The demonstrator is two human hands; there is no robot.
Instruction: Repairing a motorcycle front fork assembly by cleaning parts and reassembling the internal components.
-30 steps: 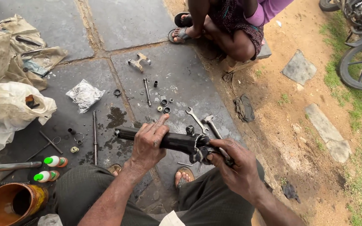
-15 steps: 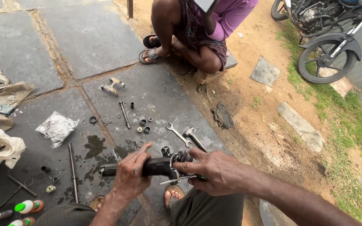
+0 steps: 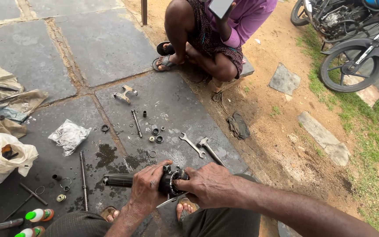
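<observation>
**Black tube gripped over wet paving**

The black tube (image 3: 123, 180) is clasped by the left hand (image 3: 148, 188); its ringed end (image 3: 175, 182) is pinched by the right hand (image 3: 205, 186). A crumpled clear packet (image 3: 69, 135) and a white bag (image 3: 1, 160) are seen to the left.

At lower centre my left hand (image 3: 148, 186) wraps a black tube (image 3: 119, 180), and my right hand (image 3: 207, 184) grips its ringed end. A spanner (image 3: 192, 145) lies just above; a person squats at the top.
</observation>
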